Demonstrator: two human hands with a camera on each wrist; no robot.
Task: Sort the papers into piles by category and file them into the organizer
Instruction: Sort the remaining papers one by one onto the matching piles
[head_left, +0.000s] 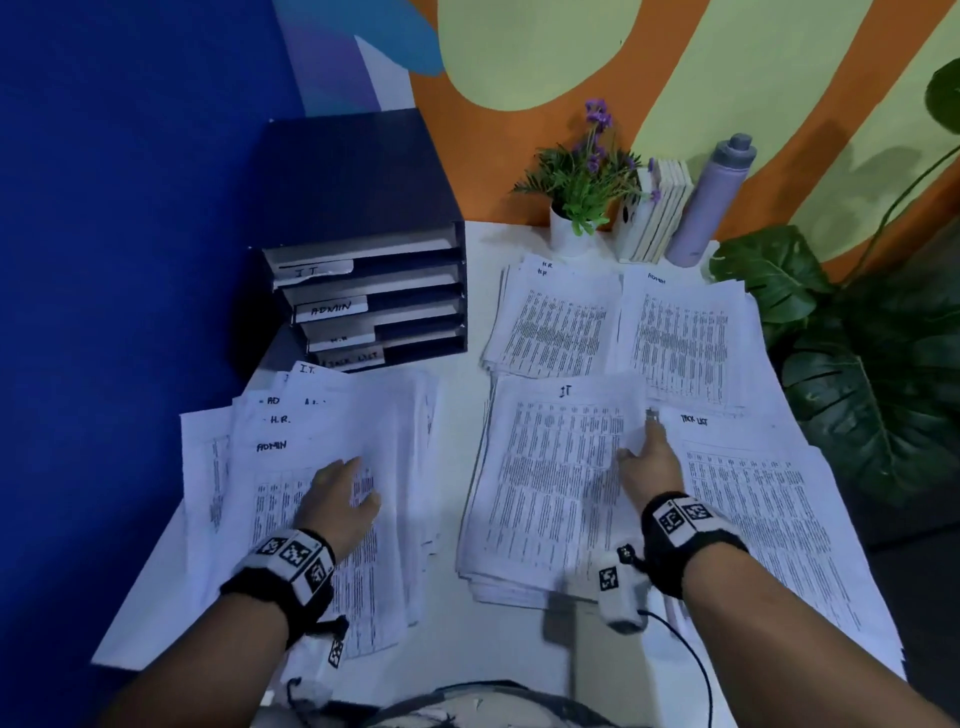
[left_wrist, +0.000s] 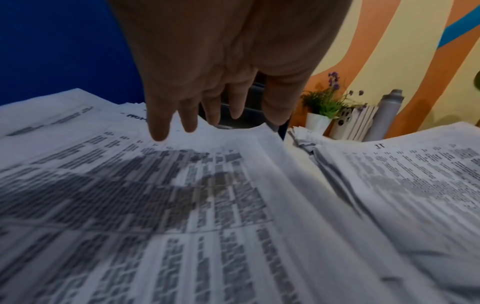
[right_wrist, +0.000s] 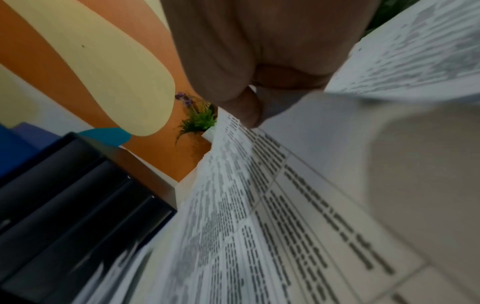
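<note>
— While we look down from the head camera, what do our hands do?

— Our left hand (head_left: 340, 493) lies with straight fingers flat on the unsorted stack (head_left: 322, 499) at the near left, its top sheet marked ADMIN. Our right hand (head_left: 649, 462) pinches the right edge of the top sheet (head_left: 561, 467) of the IT pile (head_left: 519, 566), near the middle. Far of it sit the HR pile (head_left: 556, 322) and the ADMIN pile (head_left: 685, 338); the TASK LIST pile (head_left: 769, 519) lies at the near right. The dark organizer (head_left: 363, 249) stands at the far left, its slots labelled. All rest on the white table (head_left: 457, 415).

— And from the left wrist?

— We see the fingers (left_wrist: 158, 123) spread and straight, tips down at the printed page (left_wrist: 182, 205); the IT pile (left_wrist: 405, 174) lies to the right.

— From the right wrist?

— Our thumb (right_wrist: 244, 107) presses on a lifted, curling sheet (right_wrist: 272, 205). The organizer (right_wrist: 78, 195) shows at the left.
</note>
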